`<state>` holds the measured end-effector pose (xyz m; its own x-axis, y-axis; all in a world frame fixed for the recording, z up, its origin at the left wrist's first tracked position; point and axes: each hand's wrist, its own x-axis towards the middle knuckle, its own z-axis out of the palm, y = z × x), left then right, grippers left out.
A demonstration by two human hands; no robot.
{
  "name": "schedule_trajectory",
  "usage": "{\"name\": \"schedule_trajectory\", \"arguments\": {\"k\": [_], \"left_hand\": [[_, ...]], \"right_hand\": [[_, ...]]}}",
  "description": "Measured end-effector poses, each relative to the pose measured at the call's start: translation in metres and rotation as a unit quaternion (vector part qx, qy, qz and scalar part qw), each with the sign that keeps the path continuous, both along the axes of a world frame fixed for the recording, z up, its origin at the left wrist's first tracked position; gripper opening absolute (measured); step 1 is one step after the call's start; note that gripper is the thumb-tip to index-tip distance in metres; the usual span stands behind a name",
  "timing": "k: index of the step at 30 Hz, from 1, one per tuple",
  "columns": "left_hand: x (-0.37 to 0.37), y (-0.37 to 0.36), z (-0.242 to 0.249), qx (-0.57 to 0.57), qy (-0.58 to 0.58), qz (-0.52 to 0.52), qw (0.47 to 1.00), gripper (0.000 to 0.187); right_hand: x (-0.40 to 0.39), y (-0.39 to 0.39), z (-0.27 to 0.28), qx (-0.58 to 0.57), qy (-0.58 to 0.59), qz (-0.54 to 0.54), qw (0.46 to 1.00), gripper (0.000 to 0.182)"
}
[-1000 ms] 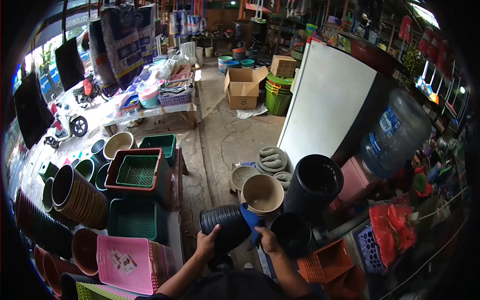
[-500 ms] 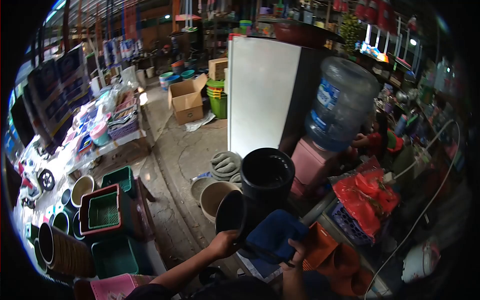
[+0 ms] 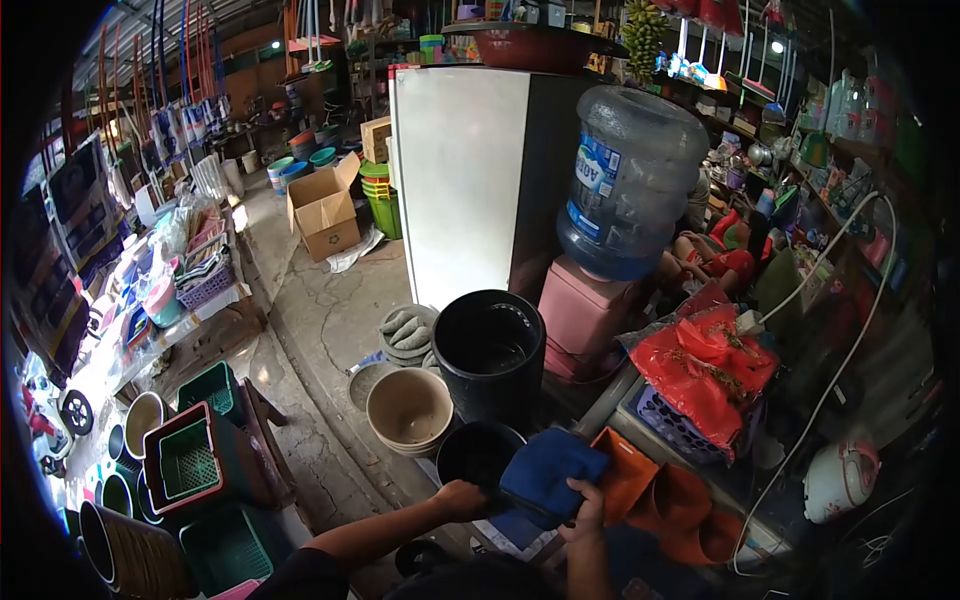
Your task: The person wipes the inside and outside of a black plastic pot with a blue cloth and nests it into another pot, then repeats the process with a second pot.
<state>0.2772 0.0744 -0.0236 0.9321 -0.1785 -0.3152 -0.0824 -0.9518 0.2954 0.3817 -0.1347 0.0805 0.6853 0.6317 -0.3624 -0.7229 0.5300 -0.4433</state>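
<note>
My left hand (image 3: pixel 462 499) is closed at the near rim of a small black pot (image 3: pixel 478 455), low in the middle of the view. Just right of it, my right hand (image 3: pixel 586 508) grips a folded dark blue cloth (image 3: pixel 553 470), its thumb on top. The cloth partly overlaps the black pot's right side. Behind them stands a tall black bucket (image 3: pixel 490 345) with some water in the bottom. A beige pot (image 3: pixel 410 408) is upright to the left of the bucket.
Green and red-rimmed baskets (image 3: pixel 190 458) stand at left. Orange pots (image 3: pixel 680 497) are right of my hands. A pink dispenser (image 3: pixel 580 320) bears a water bottle (image 3: pixel 630 185) beside a white cabinet (image 3: pixel 460 180). A person (image 3: pixel 715 262) sits behind, at right.
The black pot has gone from tilted to more upright, lower beside the beige pot. The cloth and my right hand stay close together. The view has turned to the right.
</note>
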Motion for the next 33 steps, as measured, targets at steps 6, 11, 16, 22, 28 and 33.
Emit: {"name": "schedule_trajectory", "arguments": {"k": [6,11,16,22,28,33], "left_hand": [[-0.006,0.0,-0.009,-0.035,-0.09,0.043,0.994,0.036],[-0.043,0.004,-0.024,-0.224,-0.326,0.086,0.914,0.027],[-0.14,-0.004,-0.06,-0.43,-0.328,0.385,0.748,0.04],[-0.273,-0.042,-0.124,-0.142,-0.189,0.699,0.675,0.022],[-0.367,-0.12,-0.253,-0.247,0.019,0.827,0.505,0.027],[-0.366,-0.112,-0.276,-0.296,0.068,0.866,0.398,0.034]], "right_hand": [[-0.008,0.026,0.004,-0.021,-0.032,0.04,0.998,0.041],[-0.036,0.067,0.015,-0.078,-0.111,0.17,0.976,0.041],[-0.095,0.118,-0.024,-0.119,-0.11,0.405,0.9,0.037],[-0.152,0.164,-0.194,-0.26,-0.136,0.613,0.734,0.033],[-0.173,0.152,-0.397,-0.467,-0.321,0.687,0.455,0.032],[-0.166,0.125,-0.547,-0.422,-0.429,0.698,0.388,0.055]]}}
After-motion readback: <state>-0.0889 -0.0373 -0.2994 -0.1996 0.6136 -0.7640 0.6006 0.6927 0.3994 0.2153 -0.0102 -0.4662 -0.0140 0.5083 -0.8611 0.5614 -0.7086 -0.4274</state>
